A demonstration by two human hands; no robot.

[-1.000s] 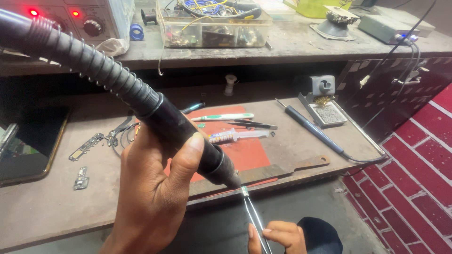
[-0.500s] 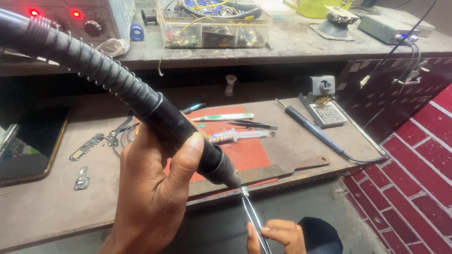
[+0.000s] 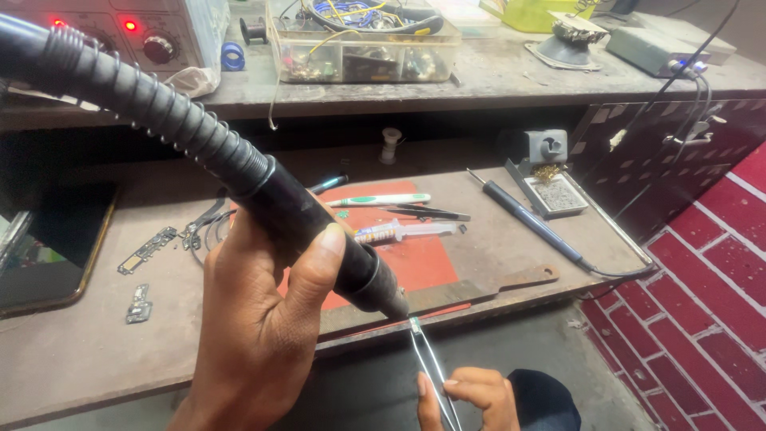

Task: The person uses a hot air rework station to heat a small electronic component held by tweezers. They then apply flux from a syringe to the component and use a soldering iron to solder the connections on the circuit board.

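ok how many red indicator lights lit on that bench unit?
2: both on the grey unit on the shelf, upper left. One red light near its left end, the other beside the black knob.

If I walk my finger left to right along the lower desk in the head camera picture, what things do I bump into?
Dark phone → small circuit strip → left hand holding the black hot-air wand → syringe → soldering iron.

I see a red mat (image 3: 415, 259) on the bench (image 3: 72, 351), a syringe (image 3: 403, 232), a soldering iron (image 3: 531, 223) and a clear parts box (image 3: 363, 48).
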